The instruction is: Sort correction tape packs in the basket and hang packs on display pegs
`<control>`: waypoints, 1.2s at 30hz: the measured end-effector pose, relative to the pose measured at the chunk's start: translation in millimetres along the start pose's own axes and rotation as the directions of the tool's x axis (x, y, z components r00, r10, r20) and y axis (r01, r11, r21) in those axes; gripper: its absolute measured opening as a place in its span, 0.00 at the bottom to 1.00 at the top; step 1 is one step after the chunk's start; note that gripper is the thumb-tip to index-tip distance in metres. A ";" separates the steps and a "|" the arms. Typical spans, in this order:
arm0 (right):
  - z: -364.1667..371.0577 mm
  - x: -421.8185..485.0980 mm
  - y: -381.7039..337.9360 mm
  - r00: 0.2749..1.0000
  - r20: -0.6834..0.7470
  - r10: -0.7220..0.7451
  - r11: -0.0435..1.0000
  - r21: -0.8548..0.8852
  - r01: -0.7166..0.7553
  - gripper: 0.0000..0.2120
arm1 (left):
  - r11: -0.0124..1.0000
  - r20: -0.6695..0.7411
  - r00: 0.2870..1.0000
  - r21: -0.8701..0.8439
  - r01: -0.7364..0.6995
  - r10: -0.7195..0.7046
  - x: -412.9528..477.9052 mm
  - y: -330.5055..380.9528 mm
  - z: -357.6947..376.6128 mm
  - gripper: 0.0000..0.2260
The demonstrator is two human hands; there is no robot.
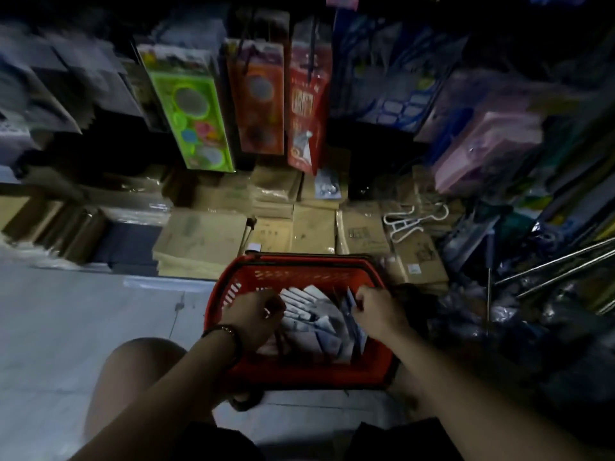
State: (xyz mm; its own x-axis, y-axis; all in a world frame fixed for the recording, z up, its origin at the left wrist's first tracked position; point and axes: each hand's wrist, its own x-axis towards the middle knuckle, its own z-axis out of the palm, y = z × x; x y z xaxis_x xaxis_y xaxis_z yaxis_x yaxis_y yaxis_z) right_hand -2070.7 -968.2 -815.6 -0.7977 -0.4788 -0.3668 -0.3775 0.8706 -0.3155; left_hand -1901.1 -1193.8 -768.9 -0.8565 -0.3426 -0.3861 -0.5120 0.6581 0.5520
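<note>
Left hand (253, 317), right hand (379, 315) among packs (307, 302) inside basket (299, 261); open floor (73, 314) leftward.

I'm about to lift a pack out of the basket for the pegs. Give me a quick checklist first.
1. Red plastic basket resting on the floor: ok.
2. White-and-blue correction tape packs within reach inside it: ok.
3. Right hand pinching a pack's edge: ok.
4. Left hand holding a pack: cannot tell, fingers curled over them, blurred.
5. Packs lined up: not ok, several lie at mixed angles.
6. Room on the dark display peg above: cannot tell, too dim.
</note>
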 end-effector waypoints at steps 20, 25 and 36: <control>147.3 81.5 32.4 0.894 0.165 0.416 0.908 -0.135 -0.397 0.13 | 0.972 0.176 0.983 -0.215 0.093 -0.056 45.3 -40.5 108.2 0.06; 134.9 84.4 34.4 0.908 0.203 0.366 0.920 -0.227 -0.320 0.16 | 0.964 0.199 0.978 -0.242 0.108 -0.060 38.2 -47.1 120.5 0.09; 73.0 24.9 8.6 0.970 -0.015 0.243 0.969 -0.043 -0.243 0.10 | 0.866 0.260 0.958 -0.444 0.229 -0.120 36.1 -43.0 113.3 0.04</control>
State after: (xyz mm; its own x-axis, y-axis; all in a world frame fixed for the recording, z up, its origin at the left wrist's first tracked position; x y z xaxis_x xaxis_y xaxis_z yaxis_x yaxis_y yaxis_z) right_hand -2059.4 -980.9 -891.4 -0.8725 -0.2511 -0.4191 -0.1920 0.9650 -0.1785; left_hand -1902.7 -1158.5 -890.2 -0.7423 -0.2330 -0.6282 -0.6685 0.1935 0.7181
